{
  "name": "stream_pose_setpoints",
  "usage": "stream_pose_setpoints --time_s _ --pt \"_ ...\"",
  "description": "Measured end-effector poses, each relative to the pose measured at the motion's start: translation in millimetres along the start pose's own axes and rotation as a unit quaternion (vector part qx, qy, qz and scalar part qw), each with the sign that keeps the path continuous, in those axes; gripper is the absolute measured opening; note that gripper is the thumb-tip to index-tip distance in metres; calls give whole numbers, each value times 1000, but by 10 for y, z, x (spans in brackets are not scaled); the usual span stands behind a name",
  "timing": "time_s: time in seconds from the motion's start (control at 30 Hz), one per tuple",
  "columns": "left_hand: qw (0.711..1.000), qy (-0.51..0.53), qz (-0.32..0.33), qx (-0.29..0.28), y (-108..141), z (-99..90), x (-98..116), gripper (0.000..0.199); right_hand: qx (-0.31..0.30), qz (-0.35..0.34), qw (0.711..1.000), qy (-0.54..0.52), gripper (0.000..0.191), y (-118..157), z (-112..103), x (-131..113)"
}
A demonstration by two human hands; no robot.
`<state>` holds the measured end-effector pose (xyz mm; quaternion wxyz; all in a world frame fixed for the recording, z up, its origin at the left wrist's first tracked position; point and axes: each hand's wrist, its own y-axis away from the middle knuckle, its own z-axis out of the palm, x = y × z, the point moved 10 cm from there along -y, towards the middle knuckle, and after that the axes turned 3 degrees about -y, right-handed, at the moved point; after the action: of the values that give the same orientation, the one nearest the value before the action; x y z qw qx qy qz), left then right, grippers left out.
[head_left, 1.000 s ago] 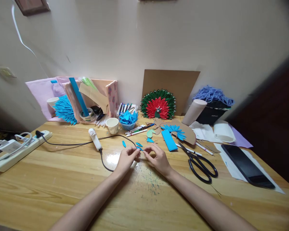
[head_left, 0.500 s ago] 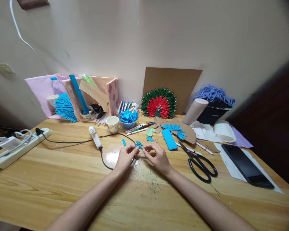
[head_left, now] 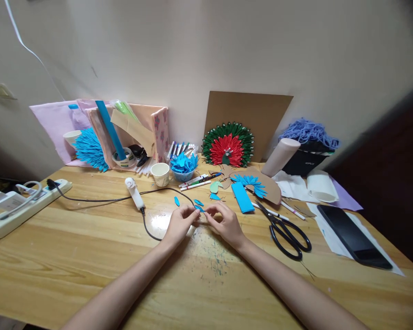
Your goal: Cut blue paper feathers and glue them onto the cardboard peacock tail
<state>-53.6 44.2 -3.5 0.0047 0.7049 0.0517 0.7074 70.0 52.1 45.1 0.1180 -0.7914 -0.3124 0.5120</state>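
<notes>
you pinched a blue paper petal in your left hand, your right hand beside the petal's three-o'clock end, its grip too small to tell, with a bowl of cut blue paper toward eleven o'clock and black-handled scissors toward four.

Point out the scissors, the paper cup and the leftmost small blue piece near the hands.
Scissors [head_left: 276, 223]: head view, at the pivot.
Paper cup [head_left: 160, 179]: head view, front outer wall.
Small blue piece [head_left: 176, 201]: head view, middle of its surface.
</notes>
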Motion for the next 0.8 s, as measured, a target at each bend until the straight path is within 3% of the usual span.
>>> stream_pose_setpoints --time_s 0.8 --pt "999 -26 1 22 15 -56 44 25 10 -8 1000 3 5 -1 -22 -36"
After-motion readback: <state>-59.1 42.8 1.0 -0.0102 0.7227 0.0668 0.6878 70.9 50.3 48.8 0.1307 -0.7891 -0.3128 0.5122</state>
